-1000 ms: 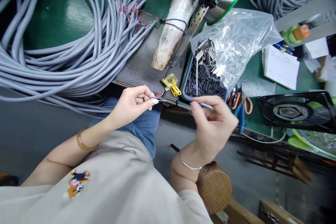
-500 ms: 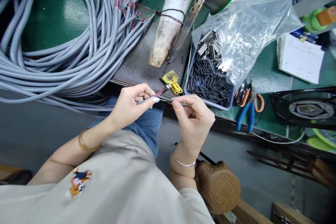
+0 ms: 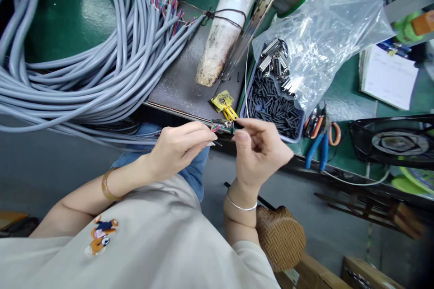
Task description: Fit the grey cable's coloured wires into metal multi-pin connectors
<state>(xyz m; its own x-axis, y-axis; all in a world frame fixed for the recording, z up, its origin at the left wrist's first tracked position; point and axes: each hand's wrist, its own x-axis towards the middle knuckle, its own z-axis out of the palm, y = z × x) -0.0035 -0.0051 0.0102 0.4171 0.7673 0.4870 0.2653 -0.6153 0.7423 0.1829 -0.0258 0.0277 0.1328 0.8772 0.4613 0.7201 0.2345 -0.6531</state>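
Observation:
My left hand [image 3: 185,144] is closed, fingers and thumb pinched around the end of a grey cable. Thin coloured wires [image 3: 215,128] come out past its fingertips, with a small metal connector [image 3: 226,123] just beyond them. Below these a short black sleeve [image 3: 217,143] sticks out. To the right, my right hand [image 3: 259,149] has its thumb and index fingertips slightly apart and the other fingers curled; I see nothing held between them. A thin pale wire [image 3: 246,90] runs down behind its index finger. Yellow clips [image 3: 226,107] lie just past the connector.
Several grey cables [image 3: 111,81] with stripped ends spread at left. A blue tray [image 3: 298,131] holds black sleeves and metal connectors beside a plastic bag [image 3: 332,31]. A wrapped white tube [image 3: 217,49], blue-handled pliers [image 3: 317,149], a black fan [image 3: 400,141] and a woven-topped stool [image 3: 281,239] are around.
My right hand has drawn back to the right, away from the wires it pinched. My left hand has shifted right and turned further over the cable end. The view has moved slightly.

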